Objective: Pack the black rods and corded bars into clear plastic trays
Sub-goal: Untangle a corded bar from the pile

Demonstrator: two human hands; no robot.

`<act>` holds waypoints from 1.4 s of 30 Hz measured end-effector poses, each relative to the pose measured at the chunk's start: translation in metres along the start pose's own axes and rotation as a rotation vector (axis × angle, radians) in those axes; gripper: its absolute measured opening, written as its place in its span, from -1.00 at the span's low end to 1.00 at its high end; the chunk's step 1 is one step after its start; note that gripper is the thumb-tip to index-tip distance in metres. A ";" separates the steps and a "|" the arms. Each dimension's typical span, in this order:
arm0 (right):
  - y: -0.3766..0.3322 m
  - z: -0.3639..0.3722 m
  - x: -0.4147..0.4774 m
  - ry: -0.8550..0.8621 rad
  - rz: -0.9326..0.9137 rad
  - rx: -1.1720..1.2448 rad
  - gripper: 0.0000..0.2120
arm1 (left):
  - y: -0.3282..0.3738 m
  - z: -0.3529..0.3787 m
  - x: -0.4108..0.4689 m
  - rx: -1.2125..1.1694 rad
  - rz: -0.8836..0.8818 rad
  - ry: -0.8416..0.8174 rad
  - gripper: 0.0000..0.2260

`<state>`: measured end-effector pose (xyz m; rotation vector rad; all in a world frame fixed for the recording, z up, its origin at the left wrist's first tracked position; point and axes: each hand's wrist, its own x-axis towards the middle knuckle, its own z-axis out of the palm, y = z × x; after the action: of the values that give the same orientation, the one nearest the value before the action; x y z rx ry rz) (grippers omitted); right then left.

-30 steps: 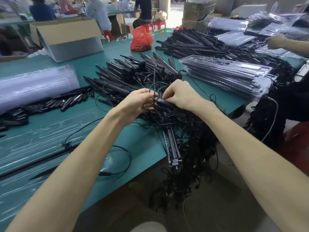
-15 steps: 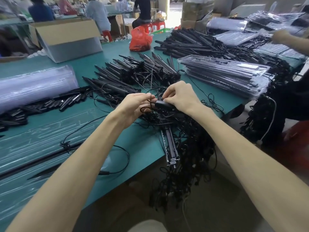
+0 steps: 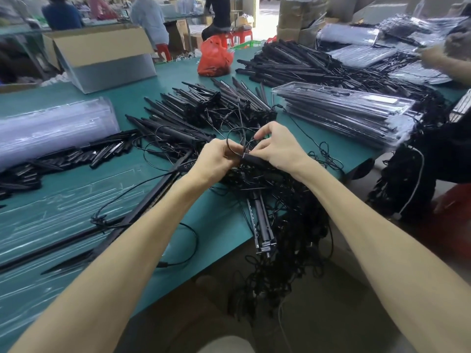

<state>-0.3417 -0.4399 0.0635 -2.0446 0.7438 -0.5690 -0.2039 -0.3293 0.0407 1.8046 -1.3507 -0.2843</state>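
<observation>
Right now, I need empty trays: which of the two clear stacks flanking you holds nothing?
The rounded stack at the left, see-through with nothing black inside; the right stack is packed with black bars.

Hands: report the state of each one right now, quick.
Left hand: closed, fingers curled round loops of black cord.
Right hand: closed, fingers pinching the same black cord, just above a small black block.

Rods (image 3: 204,108) lie piled on the table (image 3: 178,80), packed trays (image 3: 344,110) right of them, box (image 3: 102,54) behind.
</observation>
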 end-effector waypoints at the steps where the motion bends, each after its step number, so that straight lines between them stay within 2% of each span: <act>1: 0.000 0.000 -0.001 0.003 -0.009 -0.007 -0.67 | 0.000 0.001 0.000 0.014 -0.015 0.049 -0.73; 4: 0.000 -0.003 -0.003 0.023 -0.055 -0.034 -0.73 | 0.002 0.006 -0.003 0.064 0.021 0.171 -0.77; 7: 0.002 -0.007 -0.004 0.090 -0.113 -0.073 -0.83 | 0.006 -0.003 -0.001 0.232 0.061 0.322 -0.79; 11: 0.011 -0.012 -0.006 0.173 -0.100 -0.111 -0.91 | 0.004 -0.041 0.002 0.308 -0.063 0.465 -0.73; 13: 0.013 -0.009 -0.008 0.178 -0.076 -0.108 -0.90 | -0.002 -0.053 0.000 0.347 -0.117 0.508 -0.79; 15: 0.013 -0.005 -0.010 0.193 -0.083 -0.122 -0.90 | -0.009 -0.059 -0.003 0.305 -0.192 0.548 -0.84; 19: 0.013 -0.003 -0.012 0.155 -0.105 -0.150 -0.89 | -0.021 -0.064 -0.006 0.139 -0.402 0.631 -0.81; 29: 0.014 -0.002 -0.012 0.128 -0.085 -0.284 -0.74 | -0.032 -0.073 -0.011 -0.046 -0.550 0.686 -0.78; 34: 0.010 -0.005 -0.014 0.060 -0.072 -0.243 -0.64 | -0.026 -0.075 -0.013 -0.096 -0.554 0.787 -0.86; 36: 0.010 -0.007 -0.014 0.060 -0.082 -0.222 -0.65 | -0.025 -0.077 -0.012 -0.104 -0.543 0.771 -0.85; 38: 0.008 -0.008 -0.013 0.064 -0.074 -0.192 -0.70 | -0.027 -0.079 -0.014 -0.048 -0.509 0.680 -0.79; 40: 0.007 -0.006 -0.011 0.053 -0.043 -0.147 -0.75 | -0.029 -0.079 -0.016 0.203 -0.433 0.535 -0.71; 42: 0.008 -0.004 -0.010 0.045 -0.011 -0.088 -0.79 | -0.026 -0.074 -0.019 0.451 -0.229 0.433 -0.67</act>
<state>-0.3533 -0.4389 0.0577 -2.1244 0.7969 -0.6002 -0.1480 -0.2751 0.0619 2.2350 -0.9475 0.3065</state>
